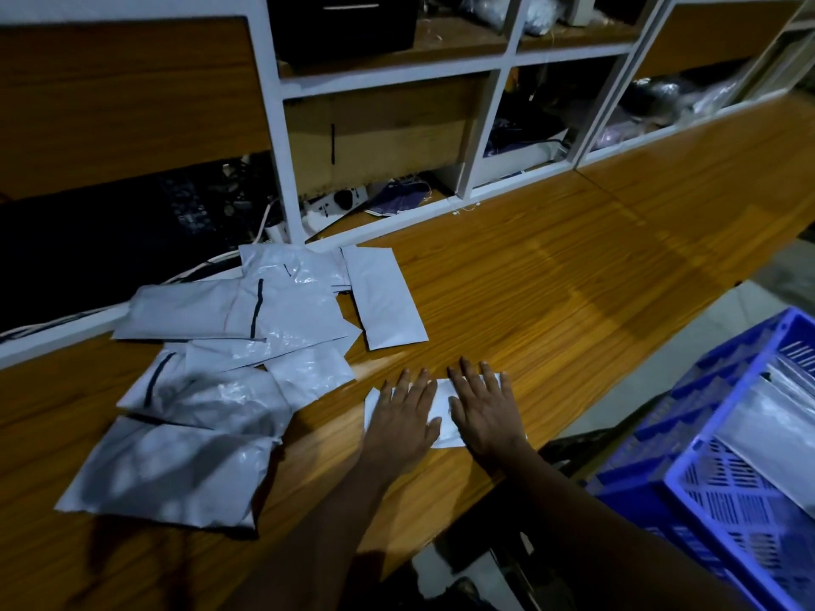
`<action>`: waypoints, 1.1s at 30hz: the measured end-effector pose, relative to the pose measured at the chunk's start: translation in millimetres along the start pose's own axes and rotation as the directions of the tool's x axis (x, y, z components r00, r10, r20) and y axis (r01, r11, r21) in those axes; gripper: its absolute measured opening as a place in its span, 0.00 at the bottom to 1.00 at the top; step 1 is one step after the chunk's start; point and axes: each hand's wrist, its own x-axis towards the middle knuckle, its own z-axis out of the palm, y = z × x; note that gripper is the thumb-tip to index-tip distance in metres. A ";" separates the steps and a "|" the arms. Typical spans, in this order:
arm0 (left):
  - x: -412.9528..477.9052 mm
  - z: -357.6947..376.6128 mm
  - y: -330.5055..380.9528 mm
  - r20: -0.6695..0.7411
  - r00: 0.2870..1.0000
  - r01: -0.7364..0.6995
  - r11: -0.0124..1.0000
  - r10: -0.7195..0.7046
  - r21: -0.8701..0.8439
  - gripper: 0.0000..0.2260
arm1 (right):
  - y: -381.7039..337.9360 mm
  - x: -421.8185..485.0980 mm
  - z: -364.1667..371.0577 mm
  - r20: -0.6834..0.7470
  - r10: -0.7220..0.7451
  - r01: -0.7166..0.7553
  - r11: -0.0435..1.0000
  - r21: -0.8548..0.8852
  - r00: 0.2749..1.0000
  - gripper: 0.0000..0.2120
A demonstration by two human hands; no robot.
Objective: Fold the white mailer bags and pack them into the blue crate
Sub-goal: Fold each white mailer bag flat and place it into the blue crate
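A small folded white mailer bag (pixel 442 396) lies flat on the wooden counter near its front edge. My left hand (pixel 403 418) and my right hand (pixel 483 412) both press down on it side by side, palms flat and fingers straight. A loose pile of several unfolded white mailer bags (pixel 229 346) spreads over the counter to the left. One narrower folded bag (pixel 383 297) lies at the pile's right side. The blue crate (pixel 688 504) stands below the counter at the lower right, with white bags (pixel 767 416) inside.
White-framed shelving (pixel 489 125) with dark clutter and a power strip (pixel 339 198) rises behind the wooden counter (pixel 573 280). The counter's front edge runs diagonally from bottom centre toward the upper right, with floor beyond it.
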 end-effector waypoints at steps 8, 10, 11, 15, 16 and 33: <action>-26.7 -3.3 -13.7 -0.044 0.999 -0.010 0.997 0.013 0.070 0.29 | -13.5 -8.9 -5.0 -0.016 -0.011 0.013 0.996 0.088 1.000 0.25; -26.5 -3.5 -8.4 -0.056 0.998 -0.002 0.994 0.008 0.105 0.28 | -32.4 -12.2 -2.4 -0.034 -0.036 0.040 0.993 0.107 0.999 0.25; -26.8 -1.9 -6.9 -0.055 0.998 0.000 0.994 0.006 0.108 0.27 | -41.0 -14.2 1.6 -0.032 -0.055 0.058 0.993 0.098 0.998 0.25; -28.4 10.4 -9.4 -0.035 0.999 0.008 0.998 -0.006 0.057 0.25 | -56.7 -20.4 9.8 -0.015 -0.010 0.012 0.996 0.086 1.000 0.26; -28.5 11.2 -10.2 -0.039 0.999 0.008 0.999 -0.007 0.043 0.25 | -56.2 -19.8 11.0 -0.020 0.000 0.002 0.996 0.086 1.000 0.26; -22.4 12.2 -15.4 -0.120 0.992 0.030 0.999 -0.031 -0.011 0.26 | -15.6 -10.6 2.5 -0.024 0.158 -0.155 0.982 0.110 0.987 0.30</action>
